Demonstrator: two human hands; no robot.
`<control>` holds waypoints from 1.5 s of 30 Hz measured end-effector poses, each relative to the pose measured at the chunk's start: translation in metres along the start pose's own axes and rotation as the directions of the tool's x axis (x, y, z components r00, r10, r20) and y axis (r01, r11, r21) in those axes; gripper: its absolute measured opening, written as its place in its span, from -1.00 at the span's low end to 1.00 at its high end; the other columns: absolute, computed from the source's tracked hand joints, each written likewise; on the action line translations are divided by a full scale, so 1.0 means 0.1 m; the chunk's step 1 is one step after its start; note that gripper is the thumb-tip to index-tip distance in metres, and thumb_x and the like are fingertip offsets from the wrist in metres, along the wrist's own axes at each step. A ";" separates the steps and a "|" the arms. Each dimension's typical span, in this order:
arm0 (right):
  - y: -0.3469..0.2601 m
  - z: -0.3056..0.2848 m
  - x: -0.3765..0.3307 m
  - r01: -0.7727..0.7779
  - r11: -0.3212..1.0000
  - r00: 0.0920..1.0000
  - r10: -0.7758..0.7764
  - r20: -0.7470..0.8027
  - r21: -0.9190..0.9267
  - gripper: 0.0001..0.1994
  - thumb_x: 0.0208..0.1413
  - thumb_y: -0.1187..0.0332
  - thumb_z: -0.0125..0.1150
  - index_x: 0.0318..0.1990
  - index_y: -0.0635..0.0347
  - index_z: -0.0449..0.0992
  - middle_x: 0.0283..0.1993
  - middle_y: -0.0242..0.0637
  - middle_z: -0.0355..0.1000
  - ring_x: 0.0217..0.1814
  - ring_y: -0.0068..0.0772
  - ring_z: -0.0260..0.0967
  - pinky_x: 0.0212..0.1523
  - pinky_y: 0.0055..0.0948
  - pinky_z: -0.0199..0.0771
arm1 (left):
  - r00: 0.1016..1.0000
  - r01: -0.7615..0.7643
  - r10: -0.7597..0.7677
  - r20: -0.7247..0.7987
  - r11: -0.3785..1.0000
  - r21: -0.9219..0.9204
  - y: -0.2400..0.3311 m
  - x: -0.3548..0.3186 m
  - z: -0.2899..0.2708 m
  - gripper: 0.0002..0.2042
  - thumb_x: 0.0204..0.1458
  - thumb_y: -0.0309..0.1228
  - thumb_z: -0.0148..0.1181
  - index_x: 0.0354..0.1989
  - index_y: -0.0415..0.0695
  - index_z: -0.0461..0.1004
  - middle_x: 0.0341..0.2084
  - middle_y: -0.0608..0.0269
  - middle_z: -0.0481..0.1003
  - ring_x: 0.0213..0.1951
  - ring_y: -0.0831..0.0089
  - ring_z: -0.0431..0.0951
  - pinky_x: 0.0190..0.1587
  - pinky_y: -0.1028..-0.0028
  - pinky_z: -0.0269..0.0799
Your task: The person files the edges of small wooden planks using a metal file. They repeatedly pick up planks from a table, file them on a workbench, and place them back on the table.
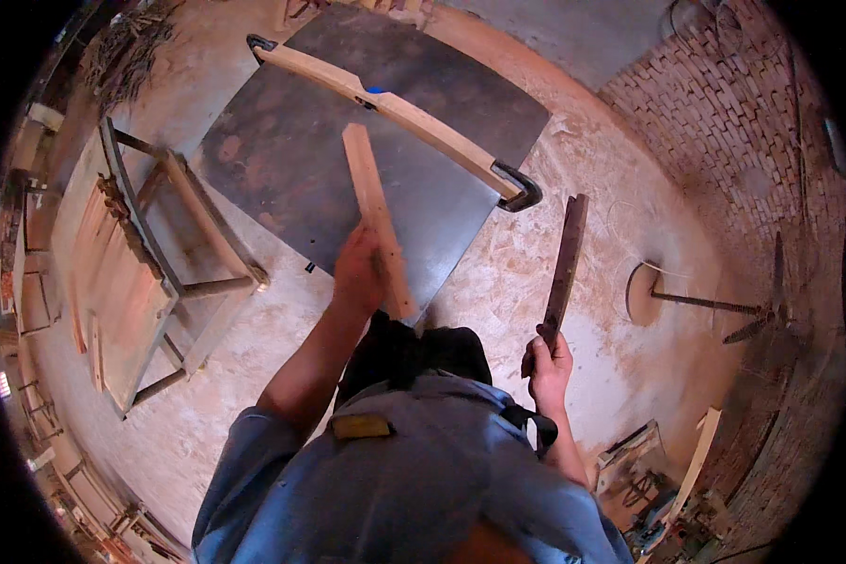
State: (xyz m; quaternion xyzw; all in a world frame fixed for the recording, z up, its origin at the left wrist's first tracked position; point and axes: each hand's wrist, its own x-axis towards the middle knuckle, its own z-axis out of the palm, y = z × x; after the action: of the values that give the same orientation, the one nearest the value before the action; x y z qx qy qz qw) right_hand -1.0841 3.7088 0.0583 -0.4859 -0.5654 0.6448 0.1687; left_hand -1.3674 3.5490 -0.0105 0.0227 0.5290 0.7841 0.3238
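Observation:
My left hand [357, 270] is closed round a pale wooden strip [371, 193], which lies over the dark metal-topped table [301, 179] near its front corner. Off to the right of the table, my right hand [548, 365] grips the lower end of a long dark brown strip [567, 254] with small marks along its face. The dark strip points upward and away from me; I cannot tell what it is made of. Across the table lies a wooden straightedge bar [432, 132] with black ends and a blue spot near its middle.
At the left stands a wooden rack [211, 226] with boards [113, 291] on it. A pedestal fan [766, 324] with a round base [643, 293] is at the right, near a brick wall [714, 113]. Tools and timber [696, 465] lie at the lower right.

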 end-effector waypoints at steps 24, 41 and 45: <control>-0.54 -1.87 1.13 0.171 0.811 0.861 0.154 0.485 -0.560 -0.58 0.27 0.36 0.00 0.27 0.25 0.29 -0.27 -0.12 0.47 -0.29 -0.44 0.42 -0.15 -0.48 0.42 | 0.896 0.272 0.263 -0.359 0.314 0.910 -0.70 1.40 1.29 -0.57 0.16 -0.12 -0.02 0.02 -0.23 0.37 -0.19 -0.24 0.52 -0.15 -0.10 0.55 -0.10 0.07 0.43; -0.60 -1.46 1.71 0.389 0.659 0.790 0.122 0.601 -0.644 -0.61 0.26 0.31 0.00 0.19 0.25 0.35 -0.01 0.19 0.44 0.01 0.20 0.41 -0.01 -0.14 0.45 | 0.831 0.338 0.288 -0.476 0.419 0.843 -0.80 1.48 1.48 -0.60 0.17 -0.18 -0.04 -0.01 -0.28 0.22 -0.18 -0.30 0.51 -0.08 -0.19 0.50 0.00 0.03 0.39; -0.56 -1.41 1.69 0.437 0.593 0.802 0.083 0.591 -0.677 -0.62 0.25 0.32 0.01 0.19 0.20 0.36 -0.04 0.18 0.45 -0.02 0.21 0.42 -0.03 -0.08 0.45 | 0.832 0.320 0.288 -0.474 0.450 0.834 -0.79 1.49 1.43 -0.62 0.16 -0.21 -0.05 -0.02 -0.28 0.22 -0.19 -0.30 0.51 -0.09 -0.21 0.50 -0.01 0.01 0.38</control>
State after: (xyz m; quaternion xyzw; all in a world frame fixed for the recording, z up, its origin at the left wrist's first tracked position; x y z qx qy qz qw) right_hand -1.0670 3.9354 0.0507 -0.2327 -0.8599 0.4208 -0.1710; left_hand -1.3931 3.7631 -0.0601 -0.0444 0.9287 0.3537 0.1018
